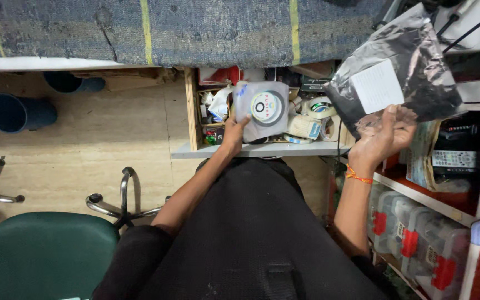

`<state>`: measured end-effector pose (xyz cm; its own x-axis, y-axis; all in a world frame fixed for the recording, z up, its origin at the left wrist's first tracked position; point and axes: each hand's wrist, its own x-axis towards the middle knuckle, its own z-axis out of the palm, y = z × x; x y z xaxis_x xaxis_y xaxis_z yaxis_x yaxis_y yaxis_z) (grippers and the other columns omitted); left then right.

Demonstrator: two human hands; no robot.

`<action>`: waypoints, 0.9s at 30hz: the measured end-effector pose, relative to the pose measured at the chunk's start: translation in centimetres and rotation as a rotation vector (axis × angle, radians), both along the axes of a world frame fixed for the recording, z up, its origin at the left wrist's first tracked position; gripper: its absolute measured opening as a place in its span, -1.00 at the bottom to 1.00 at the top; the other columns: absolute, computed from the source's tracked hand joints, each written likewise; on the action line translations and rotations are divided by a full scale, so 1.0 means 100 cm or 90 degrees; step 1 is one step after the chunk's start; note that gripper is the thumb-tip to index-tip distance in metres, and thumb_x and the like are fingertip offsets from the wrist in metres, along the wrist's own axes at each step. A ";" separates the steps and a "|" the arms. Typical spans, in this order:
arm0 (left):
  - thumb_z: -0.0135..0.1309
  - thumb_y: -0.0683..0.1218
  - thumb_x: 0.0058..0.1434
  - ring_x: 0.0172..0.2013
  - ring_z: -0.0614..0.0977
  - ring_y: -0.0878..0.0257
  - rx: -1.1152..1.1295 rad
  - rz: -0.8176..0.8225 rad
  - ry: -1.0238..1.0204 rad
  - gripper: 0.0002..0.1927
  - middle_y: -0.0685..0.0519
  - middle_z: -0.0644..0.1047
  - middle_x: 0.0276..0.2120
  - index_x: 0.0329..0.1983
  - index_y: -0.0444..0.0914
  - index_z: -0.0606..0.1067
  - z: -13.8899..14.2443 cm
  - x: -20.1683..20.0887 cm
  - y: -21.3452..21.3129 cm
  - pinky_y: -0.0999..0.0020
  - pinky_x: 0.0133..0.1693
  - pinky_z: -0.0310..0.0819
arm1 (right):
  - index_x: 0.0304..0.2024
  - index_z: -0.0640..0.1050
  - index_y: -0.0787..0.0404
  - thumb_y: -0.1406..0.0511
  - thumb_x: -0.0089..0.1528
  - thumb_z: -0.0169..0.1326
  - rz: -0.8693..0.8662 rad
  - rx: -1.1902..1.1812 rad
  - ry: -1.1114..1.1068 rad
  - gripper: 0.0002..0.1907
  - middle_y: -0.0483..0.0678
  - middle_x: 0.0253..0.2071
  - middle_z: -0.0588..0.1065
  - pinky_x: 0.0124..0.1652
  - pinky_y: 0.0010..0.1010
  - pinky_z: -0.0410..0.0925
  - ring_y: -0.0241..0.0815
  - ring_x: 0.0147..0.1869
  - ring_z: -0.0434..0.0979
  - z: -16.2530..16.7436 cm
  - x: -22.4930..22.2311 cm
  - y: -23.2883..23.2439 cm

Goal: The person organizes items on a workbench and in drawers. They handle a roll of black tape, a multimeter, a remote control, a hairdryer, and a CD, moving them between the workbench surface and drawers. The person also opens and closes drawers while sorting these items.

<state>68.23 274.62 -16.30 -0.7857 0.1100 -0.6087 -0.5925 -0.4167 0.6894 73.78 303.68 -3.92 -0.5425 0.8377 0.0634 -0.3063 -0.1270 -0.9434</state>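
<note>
A person seated at an open wooden drawer [191,111] is holding one packet in each of their hands. The left hand [233,130] is gripping a grey pouch with a round label [263,108] upright directly over the drawer's tape rolls [305,125]. The right hand [383,136] is pinching the lower edge of a black plastic bag with a white label [398,72], which is slanting up and to the right, well apart from the pouch.

Pouch [263,109] and dark, perhaps plastic, bag [401,61] aloft
</note>
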 end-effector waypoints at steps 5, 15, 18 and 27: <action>0.17 -0.23 0.22 -0.16 0.63 0.27 -0.247 -0.063 0.109 -0.66 0.01 0.63 -0.13 0.06 -0.35 0.48 -0.006 0.000 -0.009 0.33 -0.08 0.52 | -0.13 0.47 0.20 0.45 0.32 0.24 0.048 -0.033 -0.019 -0.82 -0.10 -0.23 0.48 -0.29 -0.43 0.36 -0.33 -0.28 0.43 -0.008 0.005 -0.009; 0.24 -0.03 0.23 -0.28 0.66 0.12 -0.565 -0.424 0.228 -0.65 -0.18 0.63 -0.26 -0.06 -0.38 0.53 -0.001 0.002 -0.027 0.26 -0.20 0.52 | -0.06 0.48 0.20 0.45 0.31 0.21 0.155 -0.097 -0.076 -0.78 -0.14 -0.13 0.53 -0.17 -0.56 0.45 -0.37 -0.14 0.54 -0.013 -0.021 -0.059; 0.26 0.01 0.24 -0.19 0.59 0.00 -0.655 -0.254 0.331 -0.49 -0.24 0.58 -0.14 0.14 -0.38 0.47 0.020 -0.003 -0.019 0.16 -0.16 0.48 | 0.02 0.48 0.20 0.43 0.26 0.18 0.242 -0.191 -0.107 -0.71 -0.16 -0.11 0.56 -0.28 -0.63 0.36 -0.44 -0.15 0.54 -0.010 -0.027 -0.074; 0.09 -0.01 0.40 -0.16 0.51 0.11 0.052 -0.101 0.007 -0.67 -0.26 0.54 -0.06 0.07 -0.33 0.51 0.090 -0.024 -0.067 0.16 -0.12 0.44 | -0.02 0.49 0.27 0.43 0.35 0.11 0.603 -0.050 -0.246 -0.84 -0.16 -0.23 0.54 -0.25 -0.57 0.40 -0.44 -0.24 0.50 -0.045 -0.041 -0.119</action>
